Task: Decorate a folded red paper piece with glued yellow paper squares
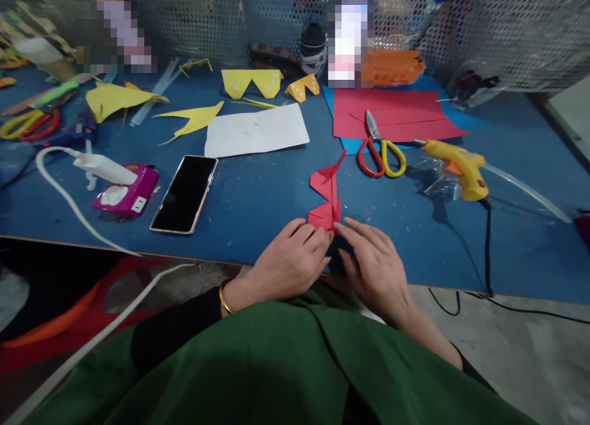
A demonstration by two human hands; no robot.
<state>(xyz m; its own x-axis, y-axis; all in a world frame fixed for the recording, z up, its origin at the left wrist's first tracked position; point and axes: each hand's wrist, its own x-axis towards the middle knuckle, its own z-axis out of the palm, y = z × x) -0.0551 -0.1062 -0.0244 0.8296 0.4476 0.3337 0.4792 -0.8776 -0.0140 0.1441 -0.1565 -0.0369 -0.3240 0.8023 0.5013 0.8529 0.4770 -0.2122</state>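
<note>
A folded piece of red paper [329, 194] with pointed flaps lies near the front edge of the blue table. My left hand [292, 259], with a gold bangle at its wrist, has its fingers curled and closed on the near end of this paper. From the other side, my right hand [375, 262] touches the paper's near corner with its fingertips. Its fingers are fairly straight and the thumb stands apart from them. Just beyond lie scissors [378, 147] with one red and one yellow handle. The paper's nearest end is hidden under my fingers.
A yellow glue gun [461, 167] rests at right, its black cord over the edge. Red sheets [391, 115], a white sheet [258, 130] and yellow paper cutouts [251, 83] lie farther back. To the left are a phone [184, 194] and a purple socket box [131, 194] with a white cable.
</note>
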